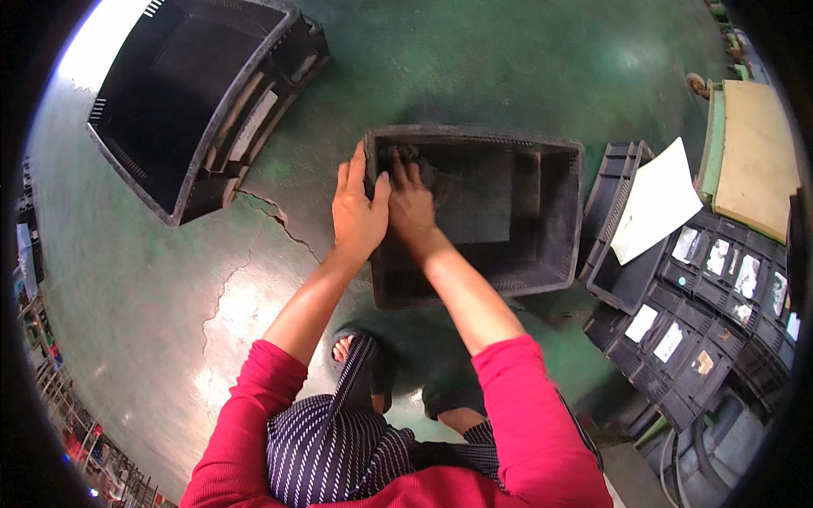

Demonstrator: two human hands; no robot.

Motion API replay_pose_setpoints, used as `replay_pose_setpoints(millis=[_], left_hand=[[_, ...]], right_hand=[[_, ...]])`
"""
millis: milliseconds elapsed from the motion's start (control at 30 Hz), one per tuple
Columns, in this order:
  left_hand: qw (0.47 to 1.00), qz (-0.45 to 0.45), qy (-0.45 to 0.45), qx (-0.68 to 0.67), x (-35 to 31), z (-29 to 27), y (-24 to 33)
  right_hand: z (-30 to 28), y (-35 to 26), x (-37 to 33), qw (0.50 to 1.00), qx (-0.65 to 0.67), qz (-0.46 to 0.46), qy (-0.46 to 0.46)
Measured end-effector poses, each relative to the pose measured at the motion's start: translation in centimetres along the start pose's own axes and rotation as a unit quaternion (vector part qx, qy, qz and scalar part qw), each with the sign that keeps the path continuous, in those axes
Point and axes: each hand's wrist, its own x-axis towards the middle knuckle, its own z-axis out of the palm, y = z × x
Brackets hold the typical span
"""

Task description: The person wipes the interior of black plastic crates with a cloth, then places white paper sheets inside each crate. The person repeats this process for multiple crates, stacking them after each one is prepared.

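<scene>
A black plastic crate (478,296) sits on the floor in front of me, its open top facing up. My left hand (359,212) is at its left wall, fingers along the outside and thumb over the rim. Inside the crate, my right hand (412,201) presses a dark, crumpled cloth (438,183) against the left part of the bottom. Part of that cloth is hidden under the fingers. A lighter grey patch shows on the crate's bottom to the right of the cloth.
A larger black crate (182,93) stands at the far left. On the right are a black bin (627,271) with a white sheet (660,203) on it, several stacked black crates (677,356) and a cream-coloured board (754,157). The green floor (279,279) has cracks; my feet are close below the crate.
</scene>
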Motion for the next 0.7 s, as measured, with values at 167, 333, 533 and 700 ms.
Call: replay_pose_setpoints(millis=[167,333,533,700], left_hand=[[1.0,-0.02,-0.015,-0.015,0.1,-0.5,-0.5],[1.0,-0.021,0.003,0.002,0.2,0.1,0.1],[0.999,-0.053,0.0,0.0,0.3,0.2,1.3],[1.0,-0.007,0.027,0.014,0.1,0.1,0.7]], right_hand=[[-6.0,11.7,-2.4,0.978,-0.183,-0.098,-0.021],[-12.8,18.7,-3.6,0.926,-0.355,0.03,-0.122],[-13.9,17.1,-6.8,0.921,-0.314,-0.008,-0.231],[-16.1,14.1,-11.2,0.927,-0.086,-0.029,-0.365]])
